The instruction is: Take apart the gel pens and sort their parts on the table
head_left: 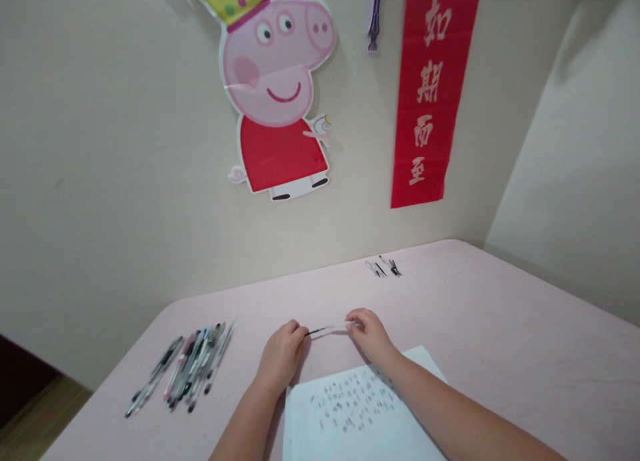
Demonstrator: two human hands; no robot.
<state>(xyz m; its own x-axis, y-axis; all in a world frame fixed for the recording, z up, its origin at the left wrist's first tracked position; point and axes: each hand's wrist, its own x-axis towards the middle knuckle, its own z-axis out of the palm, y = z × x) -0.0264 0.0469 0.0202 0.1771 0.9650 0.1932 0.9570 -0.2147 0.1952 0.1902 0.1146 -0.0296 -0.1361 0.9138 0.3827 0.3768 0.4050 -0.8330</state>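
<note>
A slender pen refill (327,327) stretches between my two hands above the pink tabletop. It looks dark towards the left and whitish towards the right. My left hand (284,354) is closed at its left end, with the fingertips partly hidden. At the right end, my right hand (369,334) pinches it between thumb and fingers. Just below the hands lies a paper pad (350,414) with handwritten marks, and my right forearm crosses its upper right part.
A pile of pens (197,364) lies on the left of the pink table (500,354). Several small dark and clear pieces (384,267) rest near the back edge. On the wall hang a cartoon pig cutout (283,154) and a red banner (433,107).
</note>
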